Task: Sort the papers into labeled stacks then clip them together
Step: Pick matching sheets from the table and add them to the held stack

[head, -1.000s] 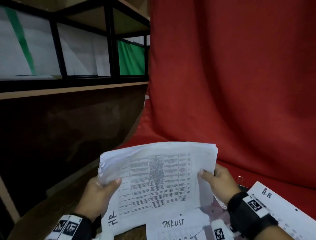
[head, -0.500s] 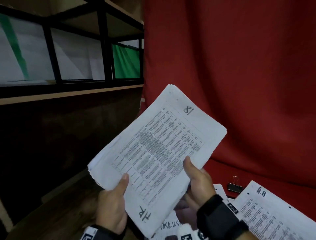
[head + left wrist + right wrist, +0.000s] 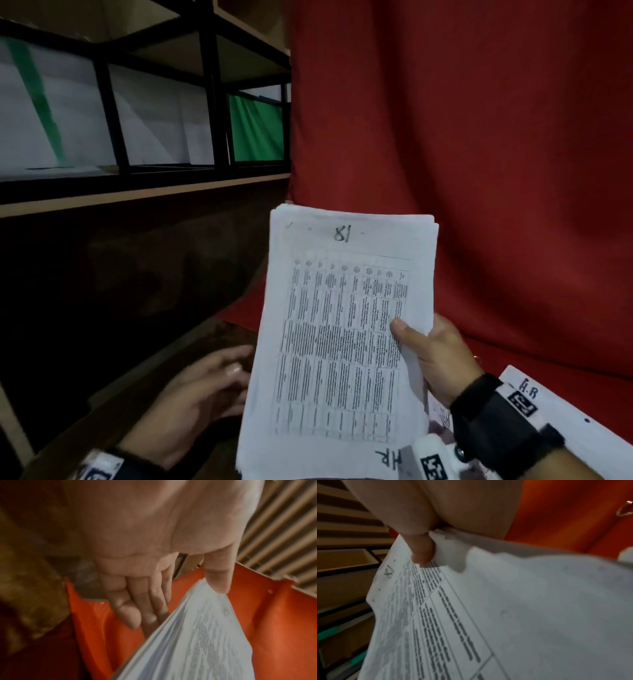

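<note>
A red cloth (image 3: pixel 479 154) hangs as a backdrop and runs down over the tabletop. To its left stands one black-framed shelf unit (image 3: pixel 113 113); three of its compartments show, two holding white sheets, one of them with a green stripe, and the third something green. In front, one thick stack of papers (image 3: pixel 342 335) is held upright above the tabletop, its top sheet printed with a table, handwritten "81" near the upper edge and "HR" at the lower. The right hand (image 3: pixel 435 356) alone grips the stack at its right edge, the thumb pressed on the front sheet and the fingers curled out of sight behind. The left hand (image 3: pixel 191 401) is just beside the stack's left edge, its fingers (image 3: pixel 130 609) loosely extended and holding nothing; in the left wrist view the thumb tip looks to meet a corner of the stack, though blur leaves that unsure. At lower right one more sheet marked "HR" (image 3: pixel 561 425) lies flat on the tabletop. In the right wrist view one wire clip handle (image 3: pixel 624 510) shows against the red cloth.
</note>
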